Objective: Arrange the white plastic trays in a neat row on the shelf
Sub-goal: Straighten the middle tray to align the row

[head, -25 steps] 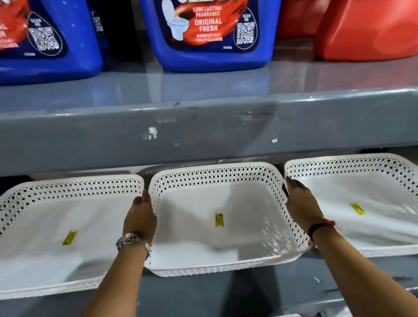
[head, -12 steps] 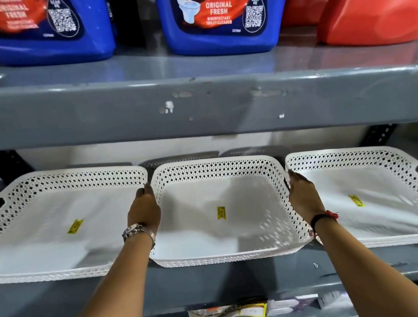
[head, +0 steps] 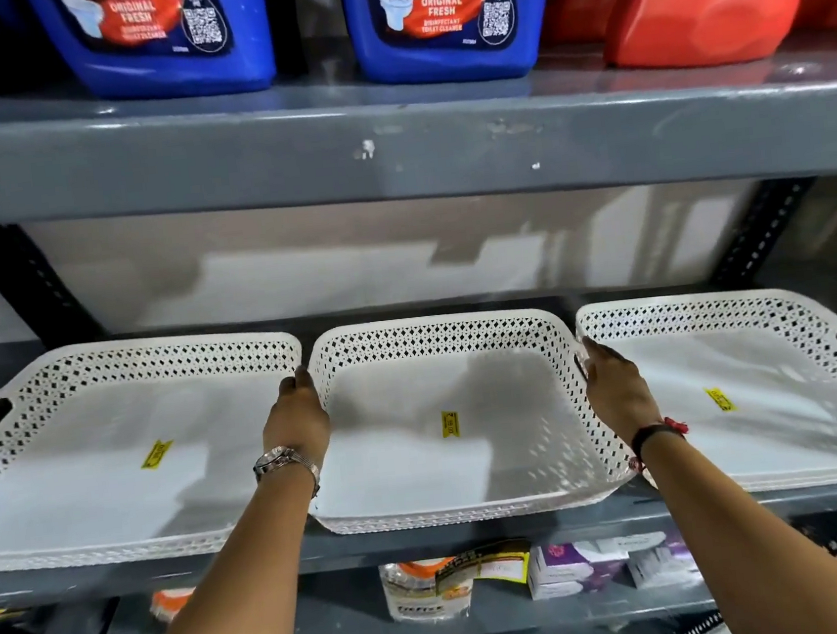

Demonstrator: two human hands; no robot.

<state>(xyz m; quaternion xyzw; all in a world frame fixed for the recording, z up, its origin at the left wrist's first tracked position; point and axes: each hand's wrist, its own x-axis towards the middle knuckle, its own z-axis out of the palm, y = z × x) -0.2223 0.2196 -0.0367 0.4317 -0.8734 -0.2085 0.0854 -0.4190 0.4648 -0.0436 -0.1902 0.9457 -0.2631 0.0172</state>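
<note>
Three white perforated trays sit side by side on the grey shelf (head: 429, 540), and both hands are on the one in the middle. The left hand (head: 295, 417) grips the left wall of the middle tray (head: 460, 343), its fingers (head: 303, 380) closed over the rim in the narrow gap beside the left tray (head: 152, 357). A metal wristwatch (head: 284, 460) shows on that wrist. The right hand (head: 617, 388) clamps the opposite wall, fingers curled on the rim where it meets the right tray (head: 715, 309) (a dark band with a red thread (head: 656, 434) circles this wrist). The middle tray's front edge juts a little past the shelf lip, nearly level with its neighbours. Each tray carries a small yellow sticker (head: 450, 423) on its floor. Overhead, on the upper shelf (head: 389, 159), stand blue toilet cleaner bottles (head: 446, 9) and red bottles (head: 714, 1). Below, blurred packets (head: 425, 595) lie on a lower level.
</note>
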